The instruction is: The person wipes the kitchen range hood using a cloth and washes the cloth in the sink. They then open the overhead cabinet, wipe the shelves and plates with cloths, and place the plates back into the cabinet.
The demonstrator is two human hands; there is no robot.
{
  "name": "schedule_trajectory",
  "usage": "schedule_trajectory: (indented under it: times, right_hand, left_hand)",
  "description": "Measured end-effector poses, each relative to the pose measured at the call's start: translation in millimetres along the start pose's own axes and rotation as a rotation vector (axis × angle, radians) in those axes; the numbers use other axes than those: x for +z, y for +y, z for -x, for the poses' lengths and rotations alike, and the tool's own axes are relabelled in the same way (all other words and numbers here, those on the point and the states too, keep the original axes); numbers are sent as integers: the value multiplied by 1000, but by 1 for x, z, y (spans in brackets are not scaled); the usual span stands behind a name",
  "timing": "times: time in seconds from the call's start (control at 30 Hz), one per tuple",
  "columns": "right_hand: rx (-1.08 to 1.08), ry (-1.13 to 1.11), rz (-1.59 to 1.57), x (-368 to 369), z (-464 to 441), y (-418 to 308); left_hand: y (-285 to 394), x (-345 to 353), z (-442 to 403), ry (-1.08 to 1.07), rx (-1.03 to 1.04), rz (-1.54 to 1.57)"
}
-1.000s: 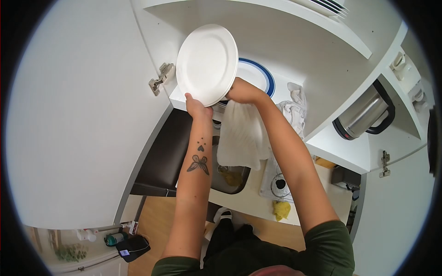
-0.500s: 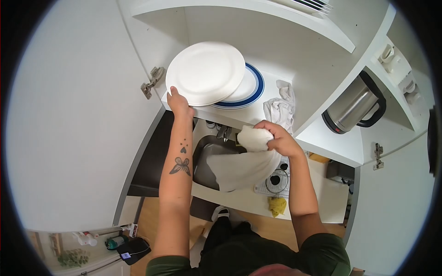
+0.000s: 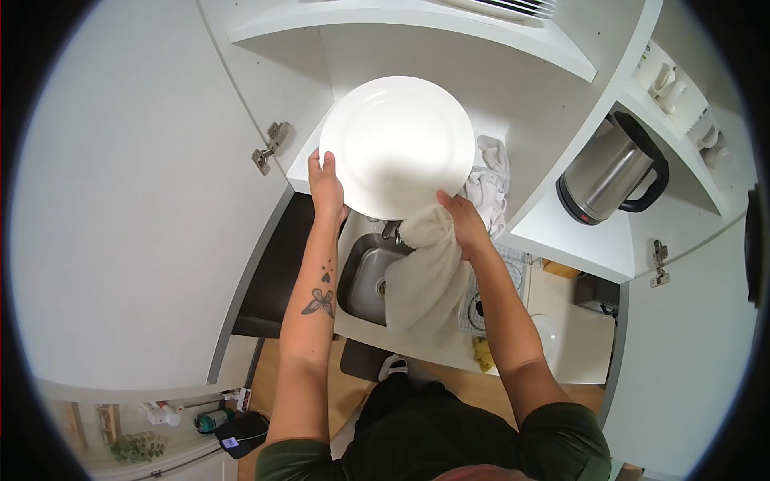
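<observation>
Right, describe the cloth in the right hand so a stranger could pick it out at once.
Start at the sink below the open cupboard. Partly across it in this view hangs the cloth, held in the right hand, just below the plate. It is the cream one, hanging down, unlike the whiter cloth crumpled on the shelf.

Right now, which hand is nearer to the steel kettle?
Right. The right hand is left of the kettle, at the plate; the left hand is farther left, at the plate's left rim.
</observation>
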State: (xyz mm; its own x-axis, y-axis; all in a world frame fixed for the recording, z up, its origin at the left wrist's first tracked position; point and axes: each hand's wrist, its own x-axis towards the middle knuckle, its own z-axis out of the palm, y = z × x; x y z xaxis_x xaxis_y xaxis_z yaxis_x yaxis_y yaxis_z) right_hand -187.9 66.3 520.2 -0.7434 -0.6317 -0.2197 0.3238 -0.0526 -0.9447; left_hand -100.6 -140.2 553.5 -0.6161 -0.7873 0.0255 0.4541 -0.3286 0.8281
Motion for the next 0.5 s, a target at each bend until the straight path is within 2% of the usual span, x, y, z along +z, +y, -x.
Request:
schedule_trajectory:
  times: [0.07, 0.1, 0.17, 0.2, 0.33, 0.4, 0.43, 0.5]
  right_hand:
    - [-19, 22, 128, 5, 13, -10]
    - [-21, 23, 128, 7, 18, -14]
    - [-56, 166, 189, 11, 28, -18]
    - [-56, 166, 189, 9, 29, -16]
    - [-98, 205, 211, 5, 39, -13]
    - [-91, 223, 194, 1, 49, -14]
    - [-114, 257, 205, -2, 57, -14]
    - [-144, 301, 214, -16, 67, -8]
  left_hand:
    - [-5, -3, -6, 52, 198, -372]
    - [-6, -6, -9, 50, 199, -371]
    - [-2, -9, -8, 20, 311, -813]
    - [-1, -11, -13, 48, 281, -861]
    - [5, -6, -20, 51, 203, -870]
    - [0, -8, -30, 153, 317, -947]
    - [-12, -14, -44, 274, 436, -872]
    - [-4, -17, -55, 279, 269, -608]
